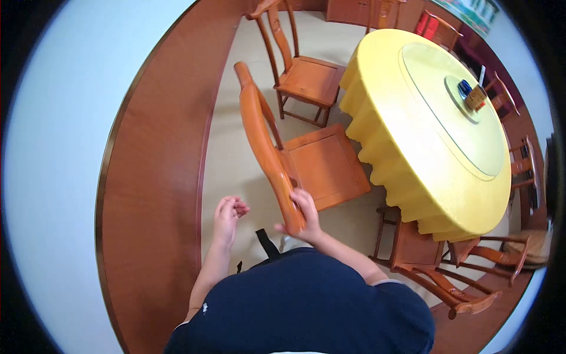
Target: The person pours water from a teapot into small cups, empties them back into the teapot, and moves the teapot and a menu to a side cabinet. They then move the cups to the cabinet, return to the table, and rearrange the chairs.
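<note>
A wooden chair (324, 165) stands just in front of me, its curved top rail (259, 135) running from upper left down toward my body. My right hand (303, 215) is wrapped round the near end of that rail. To the left of the chair, my left hand (230, 209) hangs in the air over the floor, its fingers loosely curled and apart, with nothing in it. The seat's far side lies close to the yellow cloth of a round table (383, 112).
Another wooden chair (312, 79) stands beyond the first. More chairs (418, 242) surround the table, which bears a glass turntable (430, 76) with a brown container (474, 97) and a blue item (464, 88). A wood-panelled wall (159, 177) runs along the left.
</note>
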A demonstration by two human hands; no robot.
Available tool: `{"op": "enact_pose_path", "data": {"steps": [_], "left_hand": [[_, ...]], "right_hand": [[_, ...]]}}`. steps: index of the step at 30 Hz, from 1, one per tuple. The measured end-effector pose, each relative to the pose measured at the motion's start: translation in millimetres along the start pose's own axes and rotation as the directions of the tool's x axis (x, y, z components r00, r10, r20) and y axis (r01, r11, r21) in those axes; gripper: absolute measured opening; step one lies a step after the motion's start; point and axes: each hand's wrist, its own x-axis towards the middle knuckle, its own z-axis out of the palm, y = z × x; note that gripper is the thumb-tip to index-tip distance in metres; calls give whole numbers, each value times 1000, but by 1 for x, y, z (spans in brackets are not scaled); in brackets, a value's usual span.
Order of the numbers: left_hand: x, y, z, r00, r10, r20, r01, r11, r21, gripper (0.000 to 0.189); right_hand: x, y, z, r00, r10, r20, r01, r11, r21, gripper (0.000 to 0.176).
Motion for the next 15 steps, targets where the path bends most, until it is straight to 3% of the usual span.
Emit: {"op": "enact_pose_path", "data": {"steps": [6,7,8,9,10,12,15], "left_hand": [[196,59,3,992,73,108,-65,995,-73,24],[231,72,14,988,100,115,-86,989,-120,27],[262,84,29,985,132,112,-114,982,-152,29],[277,91,43,982,166,93,-147,972,-183,31],[301,98,54,980,144,140,-116,975,-190,31],[356,110,70,980,165,113,-142,971,-190,33],[421,120,74,941,64,332,21,969,-245,32]], "right_hand": [[36,1,3,985,-16,-173,21,999,26,65],[39,9,10,962,55,-268,-8,985,173,63],[44,11,19,926,129,-354,-10,947,320,61],[46,-5,20,858,245,-451,-73,928,365,50],[53,-7,25,843,235,-484,-75,942,326,50],[74,-1,35,655,272,-705,46,917,397,41],[94,-3,35,556,323,-766,-38,930,365,40]]}}
